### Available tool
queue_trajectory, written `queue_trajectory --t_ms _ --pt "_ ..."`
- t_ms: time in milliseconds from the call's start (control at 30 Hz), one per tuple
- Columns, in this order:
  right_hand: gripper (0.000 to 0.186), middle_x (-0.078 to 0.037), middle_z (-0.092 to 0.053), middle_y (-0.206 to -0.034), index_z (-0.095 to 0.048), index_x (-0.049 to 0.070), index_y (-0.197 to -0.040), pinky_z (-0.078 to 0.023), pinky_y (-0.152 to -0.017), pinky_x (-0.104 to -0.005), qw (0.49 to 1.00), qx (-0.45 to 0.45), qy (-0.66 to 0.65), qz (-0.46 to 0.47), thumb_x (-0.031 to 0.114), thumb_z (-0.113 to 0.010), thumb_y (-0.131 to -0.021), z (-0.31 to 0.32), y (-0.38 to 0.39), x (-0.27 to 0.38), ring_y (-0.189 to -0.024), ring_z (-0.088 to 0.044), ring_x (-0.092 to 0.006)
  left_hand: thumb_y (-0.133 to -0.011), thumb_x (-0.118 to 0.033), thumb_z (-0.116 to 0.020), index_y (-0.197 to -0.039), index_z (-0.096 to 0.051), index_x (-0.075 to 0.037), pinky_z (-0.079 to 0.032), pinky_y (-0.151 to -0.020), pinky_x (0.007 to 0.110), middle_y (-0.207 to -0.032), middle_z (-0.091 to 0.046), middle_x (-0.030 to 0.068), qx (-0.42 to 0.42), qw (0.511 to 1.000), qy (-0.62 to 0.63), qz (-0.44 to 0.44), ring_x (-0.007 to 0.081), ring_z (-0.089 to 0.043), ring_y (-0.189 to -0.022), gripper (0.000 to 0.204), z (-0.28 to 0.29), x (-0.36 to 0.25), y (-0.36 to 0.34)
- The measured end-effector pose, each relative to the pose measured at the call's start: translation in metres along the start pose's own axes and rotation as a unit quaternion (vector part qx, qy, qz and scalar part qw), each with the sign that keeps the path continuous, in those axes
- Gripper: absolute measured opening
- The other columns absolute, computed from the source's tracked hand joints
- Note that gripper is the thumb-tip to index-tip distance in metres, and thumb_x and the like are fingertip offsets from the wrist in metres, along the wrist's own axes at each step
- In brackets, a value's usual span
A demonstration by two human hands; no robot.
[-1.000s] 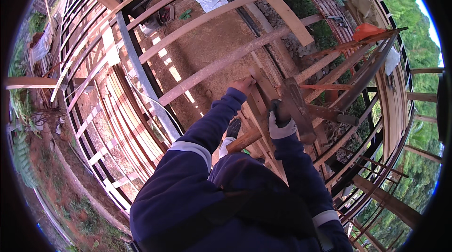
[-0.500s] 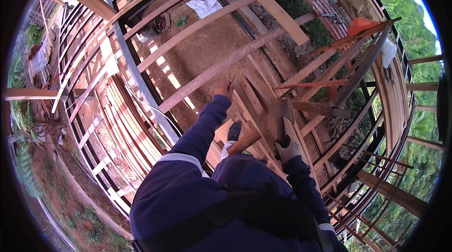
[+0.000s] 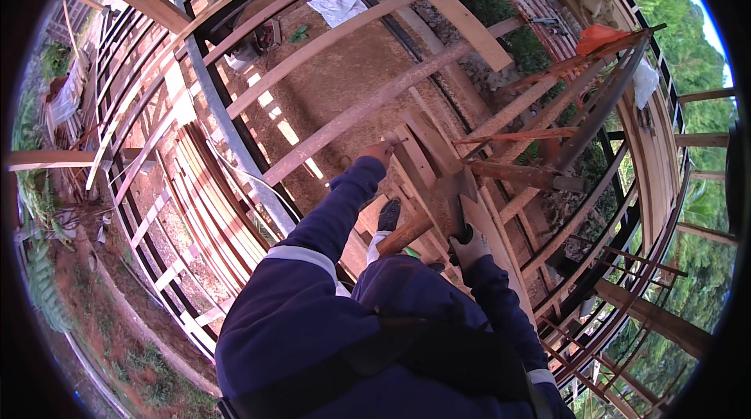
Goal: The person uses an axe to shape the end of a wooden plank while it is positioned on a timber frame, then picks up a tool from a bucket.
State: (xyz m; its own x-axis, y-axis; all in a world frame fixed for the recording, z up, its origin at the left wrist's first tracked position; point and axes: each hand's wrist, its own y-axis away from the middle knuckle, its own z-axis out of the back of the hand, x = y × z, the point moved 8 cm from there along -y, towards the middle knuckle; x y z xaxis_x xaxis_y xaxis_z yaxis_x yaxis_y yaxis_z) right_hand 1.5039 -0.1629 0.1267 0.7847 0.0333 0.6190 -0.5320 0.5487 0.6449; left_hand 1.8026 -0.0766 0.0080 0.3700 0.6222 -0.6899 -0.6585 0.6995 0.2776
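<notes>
My right hand (image 3: 471, 248), in a pale glove, is closed round the black handle of a handsaw (image 3: 451, 198). The flat, grey-brown blade points away from me and lies against the pieces of wood in front of my body. Further forward and to the left, my left hand (image 3: 380, 152) is closed at the end of a wooden board (image 3: 413, 154); its fingertips are partly hidden. Under the blade, the exact contact with the wood is hard to make out. A thick wooden piece (image 3: 404, 236) juts out close to my waist.
Long beams (image 3: 344, 142) cross over bare soil ahead. Stacked planks (image 3: 215, 200) lie on the left, beside a grey metal beam (image 3: 235, 145). To the right, slanting timbers and a round post (image 3: 528, 176) stand close to my right arm. My shoe (image 3: 389, 215) shows below.
My right hand has drawn the handsaw slightly back toward me and to the left. The left hand has shifted only a little at the board's end.
</notes>
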Motion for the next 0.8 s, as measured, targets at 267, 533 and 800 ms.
queue_trajectory --t_ms 267,533,800 --pt "0.026 -0.016 -0.063 -0.075 -0.053 0.001 -0.098 -0.050 -0.062 -0.0358 0.980 -0.063 0.158 0.104 0.019 -0.060 -0.080 -0.003 -0.024 0.087 -0.071 -0.064 -0.0292 -0.089 -0.027 -0.046 -0.093 -0.060 -0.006 -0.048 -0.074 0.045 -0.090 -0.063 0.0175 -0.036 0.999 -0.029 -0.015 0.0361 -0.060 -0.085 0.026 0.009 -0.010 0.006" --pt "0.043 -0.023 -0.062 -0.095 -0.046 -0.001 -0.115 -0.049 -0.076 -0.0425 0.950 -0.130 0.084 0.271 0.024 -0.058 -0.082 -0.024 -0.058 0.130 -0.089 -0.061 -0.0373 -0.088 -0.026 -0.045 -0.096 -0.060 -0.009 -0.049 -0.072 0.044 -0.093 -0.064 0.0139 0.010 0.992 -0.125 -0.010 0.0323 -0.062 -0.086 0.023 0.012 -0.013 0.004" --pt "0.046 -0.025 -0.062 -0.093 -0.047 -0.001 -0.113 -0.047 -0.079 -0.0443 0.943 -0.077 0.297 0.126 0.030 -0.057 -0.082 -0.027 -0.103 0.093 -0.088 -0.061 -0.0381 -0.088 -0.024 -0.044 -0.095 -0.059 -0.007 -0.049 -0.073 0.045 -0.088 -0.064 0.0178 0.060 0.984 -0.164 -0.033 0.0347 -0.062 -0.085 0.024 0.000 -0.010 0.004"
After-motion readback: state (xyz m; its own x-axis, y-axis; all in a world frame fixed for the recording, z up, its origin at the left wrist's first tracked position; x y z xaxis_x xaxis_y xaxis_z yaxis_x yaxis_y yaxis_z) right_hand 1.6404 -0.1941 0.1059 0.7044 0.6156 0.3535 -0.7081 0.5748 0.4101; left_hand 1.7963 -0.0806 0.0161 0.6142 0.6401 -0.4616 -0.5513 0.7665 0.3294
